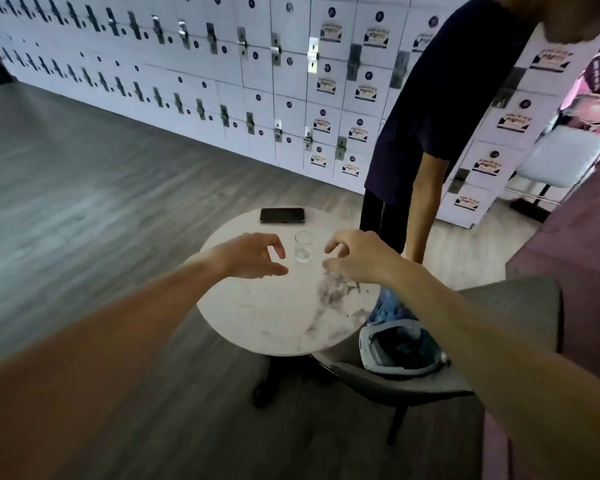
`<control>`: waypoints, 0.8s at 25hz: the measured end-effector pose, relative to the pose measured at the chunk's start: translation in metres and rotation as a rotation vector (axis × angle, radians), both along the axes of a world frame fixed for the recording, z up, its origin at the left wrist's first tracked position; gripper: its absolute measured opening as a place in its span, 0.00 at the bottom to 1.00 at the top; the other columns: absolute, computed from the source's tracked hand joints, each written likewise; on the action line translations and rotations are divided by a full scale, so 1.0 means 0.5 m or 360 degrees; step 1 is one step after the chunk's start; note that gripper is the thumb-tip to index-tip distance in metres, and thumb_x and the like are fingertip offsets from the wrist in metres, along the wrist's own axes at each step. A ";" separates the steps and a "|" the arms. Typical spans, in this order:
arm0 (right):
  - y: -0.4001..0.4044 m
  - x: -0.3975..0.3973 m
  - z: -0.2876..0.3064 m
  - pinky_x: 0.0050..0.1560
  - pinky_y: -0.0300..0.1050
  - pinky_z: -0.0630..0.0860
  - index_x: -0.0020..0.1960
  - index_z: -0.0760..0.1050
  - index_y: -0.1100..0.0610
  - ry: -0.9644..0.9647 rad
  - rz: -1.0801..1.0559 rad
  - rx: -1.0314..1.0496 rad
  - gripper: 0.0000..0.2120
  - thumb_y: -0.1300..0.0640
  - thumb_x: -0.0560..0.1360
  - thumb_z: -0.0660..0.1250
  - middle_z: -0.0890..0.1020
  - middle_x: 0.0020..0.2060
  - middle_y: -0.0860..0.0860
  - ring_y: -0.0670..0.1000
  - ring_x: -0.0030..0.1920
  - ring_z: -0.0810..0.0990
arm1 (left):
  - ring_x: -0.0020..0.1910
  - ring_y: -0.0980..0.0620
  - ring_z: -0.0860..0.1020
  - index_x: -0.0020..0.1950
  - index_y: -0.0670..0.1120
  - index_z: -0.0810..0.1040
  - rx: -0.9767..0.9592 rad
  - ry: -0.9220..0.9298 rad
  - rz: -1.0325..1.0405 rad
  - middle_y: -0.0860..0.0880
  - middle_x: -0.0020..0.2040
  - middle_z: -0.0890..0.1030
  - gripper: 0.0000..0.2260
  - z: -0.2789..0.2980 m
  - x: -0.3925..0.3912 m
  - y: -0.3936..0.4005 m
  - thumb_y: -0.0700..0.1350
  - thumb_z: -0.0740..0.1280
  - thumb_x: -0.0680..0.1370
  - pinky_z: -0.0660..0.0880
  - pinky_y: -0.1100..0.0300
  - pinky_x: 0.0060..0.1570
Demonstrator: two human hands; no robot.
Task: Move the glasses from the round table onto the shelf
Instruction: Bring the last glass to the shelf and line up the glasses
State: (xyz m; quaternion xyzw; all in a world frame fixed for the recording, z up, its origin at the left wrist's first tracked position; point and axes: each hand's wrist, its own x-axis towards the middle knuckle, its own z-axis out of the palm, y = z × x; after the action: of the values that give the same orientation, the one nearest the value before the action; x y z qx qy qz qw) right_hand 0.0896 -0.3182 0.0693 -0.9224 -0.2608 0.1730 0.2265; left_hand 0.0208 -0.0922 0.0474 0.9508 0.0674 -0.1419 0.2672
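A clear glass [303,247] stands upright, mouth up, toward the far side of the round marble worktop [267,317]; bare marble lies all around it, a phone [282,215] beyond at the far edge; left hand [253,256] and right hand [357,256] flank it, fingers curled and spread, holding nothing.

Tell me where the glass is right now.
In the head view the glass stands upright on the far half of the round table, between the open left hand and right hand, touching neither, just nearer than the phone.
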 end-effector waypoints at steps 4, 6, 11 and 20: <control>0.059 0.114 -0.095 0.51 0.47 0.73 0.55 0.78 0.45 0.0037 -0.0045 -0.0057 0.11 0.46 0.73 0.68 0.78 0.43 0.42 0.49 0.50 0.77 | 0.42 0.59 0.82 0.57 0.59 0.75 -0.0030 0.0169 0.0007 0.59 0.40 0.83 0.13 -0.101 0.116 0.054 0.59 0.71 0.75 0.74 0.57 0.46; 0.090 0.167 -0.146 0.48 0.46 0.66 0.56 0.77 0.45 0.0048 -0.0069 -0.0128 0.12 0.46 0.73 0.68 0.79 0.44 0.42 0.48 0.48 0.73 | 0.43 0.59 0.82 0.59 0.59 0.74 -0.0106 0.0236 0.0029 0.59 0.42 0.83 0.15 -0.157 0.173 0.085 0.59 0.71 0.75 0.73 0.58 0.45; 0.179 0.302 -0.289 0.50 0.47 0.75 0.58 0.76 0.45 0.0199 -0.0246 -0.0161 0.14 0.48 0.72 0.68 0.79 0.45 0.44 0.50 0.50 0.78 | 0.51 0.53 0.81 0.68 0.58 0.69 -0.0289 0.0437 0.0091 0.56 0.53 0.84 0.24 -0.326 0.328 0.163 0.57 0.72 0.74 0.75 0.53 0.59; 0.262 0.415 -0.485 0.44 0.42 0.69 0.65 0.74 0.47 0.0048 -0.0295 -0.0174 0.19 0.50 0.74 0.69 0.75 0.58 0.52 0.54 0.52 0.78 | 0.47 0.49 0.84 0.72 0.55 0.65 -0.0642 0.0490 0.0231 0.51 0.48 0.84 0.29 -0.534 0.473 0.192 0.53 0.73 0.74 0.78 0.57 0.47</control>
State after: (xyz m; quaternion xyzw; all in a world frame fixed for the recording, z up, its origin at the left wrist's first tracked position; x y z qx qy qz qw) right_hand 0.2973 -0.1870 -0.1729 -0.9509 -0.1611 0.1790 0.1946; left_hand 0.2575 0.0037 -0.2197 0.8382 0.1456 -0.2759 0.4474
